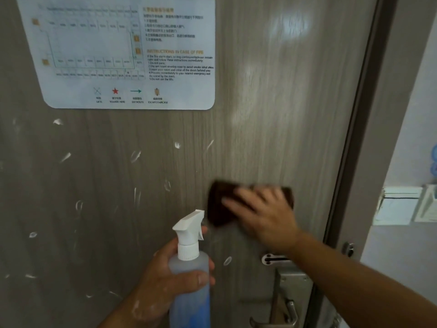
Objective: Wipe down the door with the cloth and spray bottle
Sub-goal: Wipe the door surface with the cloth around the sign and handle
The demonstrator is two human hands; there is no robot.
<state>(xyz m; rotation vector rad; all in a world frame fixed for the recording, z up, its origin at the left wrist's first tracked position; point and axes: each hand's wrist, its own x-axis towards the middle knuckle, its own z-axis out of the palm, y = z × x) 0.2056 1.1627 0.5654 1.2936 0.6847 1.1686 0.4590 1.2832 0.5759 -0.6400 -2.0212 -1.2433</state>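
Note:
The grey wood-grain door (272,102) fills the view, with several white smears (136,156) across its left and middle part. My right hand (264,215) lies flat on a dark brown cloth (221,202) and presses it against the door, right of centre. The hand and cloth look blurred. My left hand (165,278) grips a translucent spray bottle (190,268) with a white trigger head, upright, nozzle pointing up and right toward the door, just below the cloth.
A fire-escape plan poster (127,50) is stuck on the door's upper left. A metal lock plate and lever handle (287,301) sit at the lower right, with a latch slot (274,259) above. The dark door frame (354,138) runs down the right, beside a wall with white holders (402,204).

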